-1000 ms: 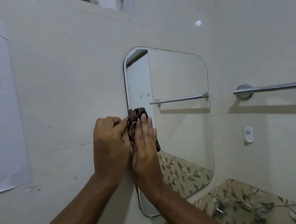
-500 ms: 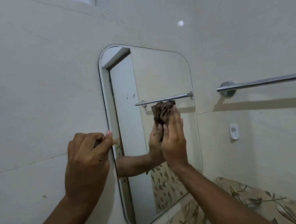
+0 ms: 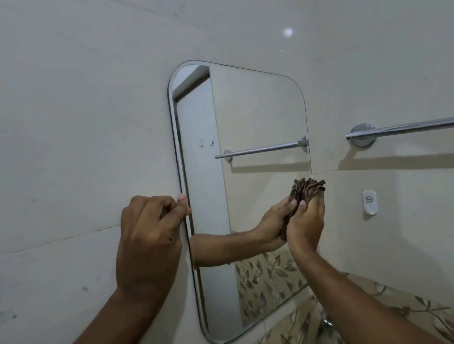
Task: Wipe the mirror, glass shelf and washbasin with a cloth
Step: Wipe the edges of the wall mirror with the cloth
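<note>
Mirror (image 3: 256, 112): your left hand (image 3: 145, 236) pinches its left edge to steady it while your right hand (image 3: 305, 219) presses the bunched cloth (image 3: 307, 188) flat against its right edge.

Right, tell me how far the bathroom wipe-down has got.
Nothing looks finished. In hand: the right hand presses the brown cloth on the mirror near its right edge, while the left hand grips its left edge. Glass shelf and washbasin, out of view, remain.
</note>
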A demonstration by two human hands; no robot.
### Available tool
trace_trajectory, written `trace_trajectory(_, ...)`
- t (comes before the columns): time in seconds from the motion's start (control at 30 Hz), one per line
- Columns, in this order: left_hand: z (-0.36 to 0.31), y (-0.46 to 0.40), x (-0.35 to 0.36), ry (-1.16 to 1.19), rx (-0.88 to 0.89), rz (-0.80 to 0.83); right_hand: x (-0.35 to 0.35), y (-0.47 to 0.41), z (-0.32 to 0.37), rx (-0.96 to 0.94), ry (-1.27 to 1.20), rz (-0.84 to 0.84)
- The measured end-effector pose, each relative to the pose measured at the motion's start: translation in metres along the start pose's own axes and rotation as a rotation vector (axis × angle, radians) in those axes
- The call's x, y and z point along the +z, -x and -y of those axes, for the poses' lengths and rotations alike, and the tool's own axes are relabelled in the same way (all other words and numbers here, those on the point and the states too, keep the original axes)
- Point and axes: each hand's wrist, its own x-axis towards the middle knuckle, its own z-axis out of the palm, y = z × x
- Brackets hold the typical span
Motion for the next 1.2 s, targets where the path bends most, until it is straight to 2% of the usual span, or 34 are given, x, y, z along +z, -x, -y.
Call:
trace_trajectory(0.1,0.001,0.001,0.002,-0.002,-0.012,-0.011,0.002,0.035,0.023,-0.070,-0.008,0.033)
trace_trajectory(0.23,0.001,0.002,0.002,-0.008,-0.016,0.017,0.007,0.083,0.061,-0.271,-0.004,0.079)
trace_trajectory(0.4,0.003,0.003,-0.004,0.018,-0.023,0.056,0.005,0.142,0.095,-0.573,-0.005,0.263)
trace_trajectory(0.53,-0.001,0.008,-0.012,0.077,-0.027,0.058,0.004,0.171,0.077,-0.821,0.079,0.314)
trace_trajectory(0.7,0.000,0.028,-0.016,0.102,0.024,0.172,0.000,0.174,0.044,-0.978,0.108,0.324)
trace_trajectory(0.83,0.001,0.030,-0.008,0.099,0.042,0.209,-0.001,0.156,0.034,-1.000,0.079,0.324)
trace_trajectory(0.93,-0.002,0.029,-0.008,0.092,0.053,0.183,-0.005,0.133,0.024,-0.933,0.109,0.277)
trace_trajectory(1.1,-0.003,0.032,-0.007,0.064,0.060,0.164,-0.005,0.090,0.009,-0.503,0.021,0.118)
trace_trajectory(1.2,-0.003,0.032,-0.005,0.055,0.064,0.153,-0.005,0.056,-0.010,-0.420,0.073,0.075)
